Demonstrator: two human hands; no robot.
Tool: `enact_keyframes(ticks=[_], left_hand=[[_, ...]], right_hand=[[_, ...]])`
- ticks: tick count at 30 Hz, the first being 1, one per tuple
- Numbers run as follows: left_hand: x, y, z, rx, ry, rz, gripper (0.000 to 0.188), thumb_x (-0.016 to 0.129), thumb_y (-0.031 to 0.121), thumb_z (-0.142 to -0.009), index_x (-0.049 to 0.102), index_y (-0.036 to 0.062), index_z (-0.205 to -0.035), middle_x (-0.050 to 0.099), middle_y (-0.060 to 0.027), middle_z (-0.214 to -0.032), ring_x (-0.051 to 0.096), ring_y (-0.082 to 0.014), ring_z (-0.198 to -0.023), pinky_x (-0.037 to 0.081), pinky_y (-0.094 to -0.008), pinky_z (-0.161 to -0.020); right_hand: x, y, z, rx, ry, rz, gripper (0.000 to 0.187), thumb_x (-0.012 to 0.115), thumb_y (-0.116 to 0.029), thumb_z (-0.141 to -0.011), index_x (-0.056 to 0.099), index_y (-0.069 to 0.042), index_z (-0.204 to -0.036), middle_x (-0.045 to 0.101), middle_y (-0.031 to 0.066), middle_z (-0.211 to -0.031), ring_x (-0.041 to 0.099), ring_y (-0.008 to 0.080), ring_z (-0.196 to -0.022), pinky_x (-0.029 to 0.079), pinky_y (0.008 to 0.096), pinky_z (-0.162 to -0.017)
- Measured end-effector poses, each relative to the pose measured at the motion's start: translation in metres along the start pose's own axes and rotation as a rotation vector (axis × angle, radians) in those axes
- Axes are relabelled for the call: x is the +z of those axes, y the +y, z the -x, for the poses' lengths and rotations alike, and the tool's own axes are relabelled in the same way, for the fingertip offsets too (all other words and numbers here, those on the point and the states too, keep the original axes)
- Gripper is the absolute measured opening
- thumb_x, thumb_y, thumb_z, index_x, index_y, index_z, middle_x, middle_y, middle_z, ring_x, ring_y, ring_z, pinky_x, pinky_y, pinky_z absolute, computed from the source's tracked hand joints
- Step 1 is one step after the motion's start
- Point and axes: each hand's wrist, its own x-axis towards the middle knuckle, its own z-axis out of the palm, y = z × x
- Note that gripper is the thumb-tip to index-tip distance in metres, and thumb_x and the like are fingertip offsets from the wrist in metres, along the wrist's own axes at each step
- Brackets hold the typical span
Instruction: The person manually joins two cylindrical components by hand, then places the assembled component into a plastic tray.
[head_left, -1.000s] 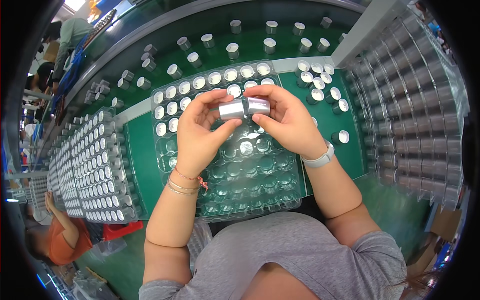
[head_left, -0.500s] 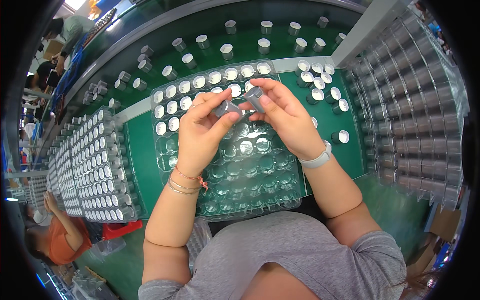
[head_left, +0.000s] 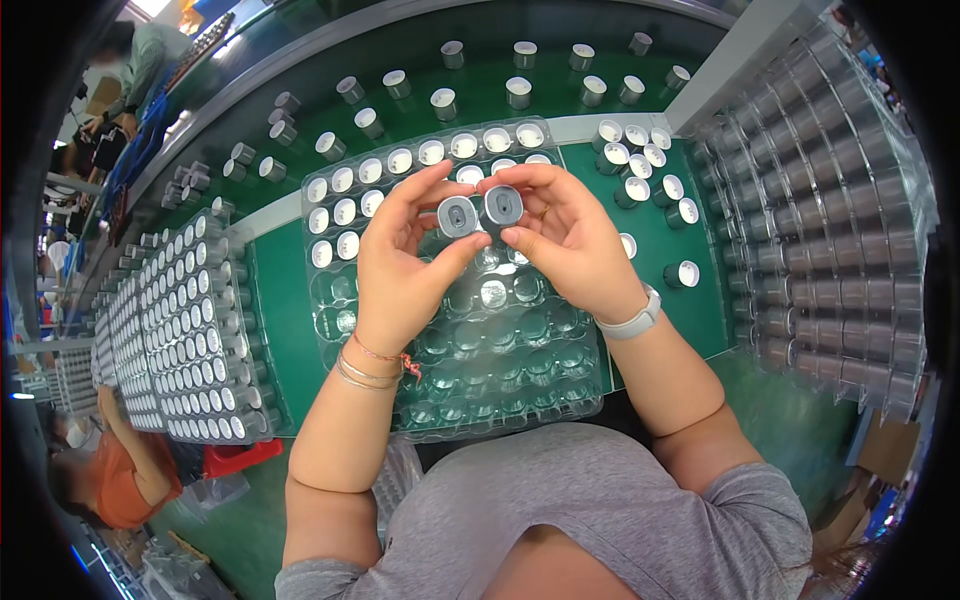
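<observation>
My left hand pinches a small grey cylinder between thumb and fingers. Another cylinder of the same kind is in the grip of my right hand. Both are held side by side, their grey ends with an oval recess facing up at me. Beneath them lies a clear plastic tray with round pockets. White-topped cylinders fill pockets along its far rows, partly hidden by my hands, while the near pockets hold none.
Loose white-topped cylinders stand on the green table right of the tray. Several more ride a green conveyor beyond a pale rail. Stacked filled trays rise at left and right. A co-worker in orange is at far left.
Both hands have turned the cylinders from lying tilted to showing their recessed ends, side by side. The cylinders on the conveyor have shifted slightly left. The co-worker's arm has moved.
</observation>
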Motion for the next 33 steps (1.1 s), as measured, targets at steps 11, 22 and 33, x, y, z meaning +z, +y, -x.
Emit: enact_keyframes(ticks=[11,22,33], left_hand=[[0.0,-0.002,0.0,0.064,-0.007,-0.071,0.06,0.076,-0.002,-0.072,0.054,0.004,-0.128,0.065,-0.0089,-0.113,0.061,-0.0176,-0.108,0.046,-0.0319,-0.093],[0.002,-0.001,-0.001,0.045,-0.016,-0.029,0.059,0.073,-0.007,-0.072,0.053,0.0012,-0.127,0.063,-0.0111,-0.116,0.06,-0.0198,-0.113,0.044,-0.034,-0.103],[-0.001,0.009,-0.004,-0.356,0.026,0.187,0.034,0.068,0.008,-0.088,0.057,-0.0011,-0.118,0.066,-0.0053,-0.099,0.062,-0.0087,-0.087,0.051,-0.0204,-0.075]], right_hand=[[0.003,-0.001,0.002,-0.059,-0.007,0.131,0.067,0.054,0.013,-0.082,0.032,-0.006,-0.142,0.051,0.0154,-0.129,0.05,0.0211,-0.123,0.041,0.0345,-0.102],[0.002,0.002,0.001,-0.104,-0.014,0.144,0.072,0.053,0.014,-0.081,0.028,-0.007,-0.145,0.05,0.0151,-0.128,0.05,0.0209,-0.121,0.041,0.0359,-0.101],[-0.002,0.001,0.003,0.132,0.07,0.065,0.041,0.063,-0.007,-0.091,0.049,-0.003,-0.129,0.054,0.0089,-0.114,0.059,0.0107,-0.094,0.049,0.0234,-0.077]])
